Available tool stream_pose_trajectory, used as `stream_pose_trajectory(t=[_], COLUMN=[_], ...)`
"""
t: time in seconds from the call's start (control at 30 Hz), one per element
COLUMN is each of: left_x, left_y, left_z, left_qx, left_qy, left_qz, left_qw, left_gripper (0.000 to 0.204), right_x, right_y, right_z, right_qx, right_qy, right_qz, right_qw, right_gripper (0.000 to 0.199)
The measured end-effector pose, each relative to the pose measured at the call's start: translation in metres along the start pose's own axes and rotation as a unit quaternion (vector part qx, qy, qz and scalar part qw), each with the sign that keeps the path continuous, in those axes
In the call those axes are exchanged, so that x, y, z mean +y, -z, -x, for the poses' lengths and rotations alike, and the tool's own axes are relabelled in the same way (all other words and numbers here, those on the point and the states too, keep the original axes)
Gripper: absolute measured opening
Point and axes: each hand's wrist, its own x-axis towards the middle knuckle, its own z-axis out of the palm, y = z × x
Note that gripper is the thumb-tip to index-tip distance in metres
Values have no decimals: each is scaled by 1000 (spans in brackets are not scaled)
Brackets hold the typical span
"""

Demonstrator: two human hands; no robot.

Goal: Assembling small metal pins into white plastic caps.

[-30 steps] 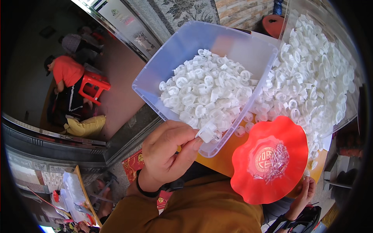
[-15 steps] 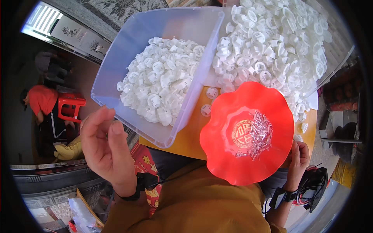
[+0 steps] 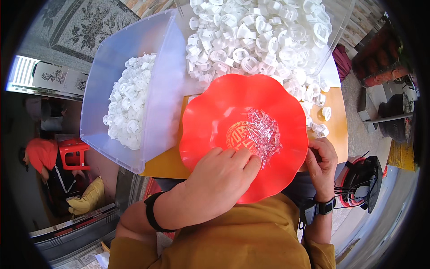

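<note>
A red bowl with a wavy rim (image 3: 206,116) sits in front of me, with a gold emblem on its bottom. Small clear, shiny pins (image 3: 264,134) lie heaped inside it, right of the emblem. My left hand (image 3: 219,177) reaches over the bowl's near side with curled fingers, its fingertips by the heap; what they pinch, if anything, is hidden. Just beyond the bowl's right rim, my right hand (image 3: 321,163) has thumb and fingers drawn together, and I cannot make out what is between them. Loose white plastic pieces (image 3: 320,130) lie on the table above that hand.
Left of the bowl stands a translucent bin (image 3: 165,98) partly filled with white round pieces (image 3: 130,103). A larger heap of similar pieces (image 3: 260,40) fills a clear container behind the bowl. Orange-yellow table (image 3: 338,107) shows beneath. A person in red (image 3: 42,154) is at far left.
My left hand has come from beside the bin, fingers raised, to over the bowl with its fingers curled down. My right hand stays by the bowl's right rim. The whole view has shifted.
</note>
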Motion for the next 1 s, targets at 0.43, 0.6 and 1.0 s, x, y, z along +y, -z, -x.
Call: stream_pose_trajectory(t=[0.43,0.6,1.0], left_x=[1,-3,-9], left_y=[-30,-38,-41], left_z=[-32,-25,-13], left_qx=[-65,-50,-23], left_qy=[-8,3,25], left_qz=[-33,6,64], left_qw=[997,999,997], left_gripper=[17,10,9], right_x=[14,6,8], right_y=[17,20,20], right_z=[5,-13,-8], right_qx=[74,147,98], right_qy=[-1,16,3], right_qz=[-99,97,128], right_qw=[992,984,987], right_gripper=[17,22,23])
